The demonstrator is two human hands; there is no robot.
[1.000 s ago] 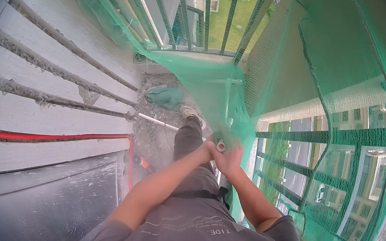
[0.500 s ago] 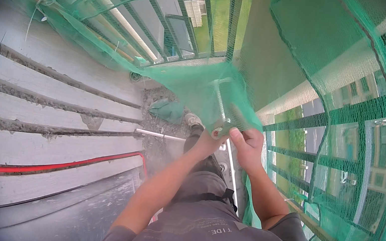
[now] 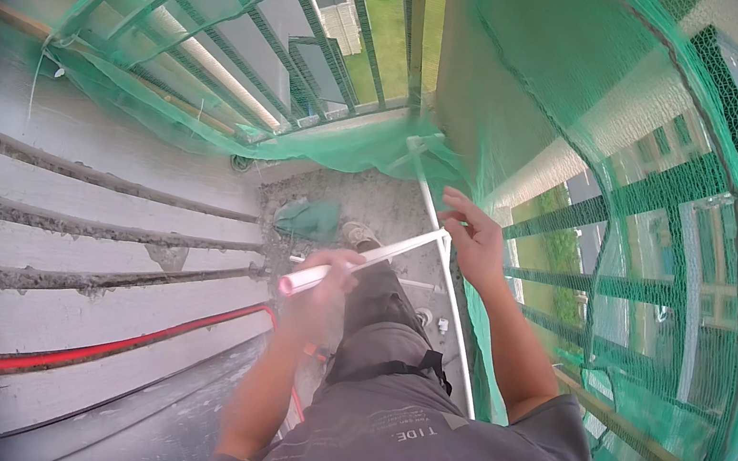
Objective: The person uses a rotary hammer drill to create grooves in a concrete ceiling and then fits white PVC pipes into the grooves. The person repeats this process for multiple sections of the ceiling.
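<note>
A short white plastic pipe (image 3: 392,253) slants in front of my legs, its pinkish hollow end toward the lower left. My left hand (image 3: 329,284), smeared by motion, is closed round the pipe near that end. My right hand (image 3: 476,240) is at the pipe's upper end, fingers slightly bent and apart; whether its thumb touches the pipe is unclear. Behind it, a long white pipe (image 3: 457,333) with a fitting at its far end runs from the netting past my right side. Another thin white pipe (image 3: 418,285) lies low across the floor, partly hidden by my leg.
Left, a white wall (image 3: 112,207) has several rough grooves cut in it, one holding a red pipe (image 3: 130,337). A green cloth or bag (image 3: 308,219) lies on the rubble-strewn floor. Green netting (image 3: 643,206) over railings closes the far and right sides. Small white fittings (image 3: 442,325) sit by my leg.
My hands have moved apart, the left one leftward. The short pipe has swung from pointing nearly end-on to lying sideways between them. The netting hangs farther back, uncovering the long pipe.
</note>
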